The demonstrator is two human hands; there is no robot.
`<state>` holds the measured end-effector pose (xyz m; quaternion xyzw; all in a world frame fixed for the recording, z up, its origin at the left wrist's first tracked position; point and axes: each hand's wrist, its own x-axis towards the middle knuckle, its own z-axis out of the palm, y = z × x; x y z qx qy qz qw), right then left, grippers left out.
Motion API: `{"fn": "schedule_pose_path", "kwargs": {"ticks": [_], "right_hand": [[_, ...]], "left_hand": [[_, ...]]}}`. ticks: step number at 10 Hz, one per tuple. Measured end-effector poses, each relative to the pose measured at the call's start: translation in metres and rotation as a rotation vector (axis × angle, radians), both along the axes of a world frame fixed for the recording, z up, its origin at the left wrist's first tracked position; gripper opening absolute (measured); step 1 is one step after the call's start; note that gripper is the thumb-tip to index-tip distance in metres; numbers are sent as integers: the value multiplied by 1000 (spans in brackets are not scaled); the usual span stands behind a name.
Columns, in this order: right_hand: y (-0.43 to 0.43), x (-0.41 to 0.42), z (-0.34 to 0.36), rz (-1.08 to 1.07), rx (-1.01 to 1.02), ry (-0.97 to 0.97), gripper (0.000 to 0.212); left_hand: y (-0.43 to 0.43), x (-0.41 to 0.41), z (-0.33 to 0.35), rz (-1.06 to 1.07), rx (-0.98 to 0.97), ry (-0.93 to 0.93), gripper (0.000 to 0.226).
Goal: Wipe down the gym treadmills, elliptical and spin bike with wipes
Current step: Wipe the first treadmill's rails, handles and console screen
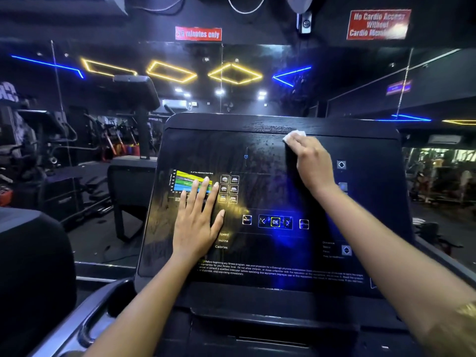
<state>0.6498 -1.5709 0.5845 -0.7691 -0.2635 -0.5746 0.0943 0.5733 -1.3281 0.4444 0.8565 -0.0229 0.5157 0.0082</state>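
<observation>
Treadmill console (365,210): left hand (197,222) flat on it, right hand (313,163) gripping one wipe (295,134).

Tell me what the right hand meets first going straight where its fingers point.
Likely the top rim of the glossy black treadmill console, just past the crumpled white wipe the right hand holds.

Our left hand (198,222) lies flat on the left half of the console (365,215), fingertips over the chart (184,179). Our right hand (313,164) sits at the console's upper right and holds the wipe (294,135) against the top edge. The OK button (275,222) lies between the hands, lower down. Behind the console stands a mirror (123,104). Above it hang two signs, one left (198,34) and one right (378,24).
</observation>
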Motion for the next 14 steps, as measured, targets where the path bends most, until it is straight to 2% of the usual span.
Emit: {"fn": "schedule_pose_path", "kwargs": {"ticks": [1,3,4,5,6,7,8,9,10,11,12,13,14], "right_hand": [[12,-12,-25,-23,-114,-22,35],[12,-65,-120,169,-386,-41,36],[-1,-82,-146,263,-524,-89,32],[0,-75,-116,322,-471,-91,28],[13,-36,-34,275,-269,-97,27],[24,-11,10,163,-150,-20,36],[42,1,14,102,-82,29,41],[50,-10,-13,128,-161,15,34],[48,-40,-75,224,-295,-33,27],[36,-61,-116,273,-414,-87,29],[22,-75,-126,400,-490,-88,37],[24,-64,-92,396,-415,-44,25],[32,-30,-23,253,-167,-14,29]], "left_hand": [[0,0,0,3,4,-6,59],[0,0,0,-7,8,-21,59],[0,0,1,-5,8,-20,59],[0,0,1,-8,7,-22,59],[0,0,0,-3,12,-28,59],[1,0,-1,3,17,-30,60],[1,1,0,4,16,-34,60],[1,1,0,-1,13,-36,60],[1,2,-1,-6,11,-37,59],[2,3,-1,-2,13,-34,59],[1,3,-1,-1,17,-33,59],[2,2,-1,-7,12,-37,59],[1,3,-1,-17,8,-42,59]]}}
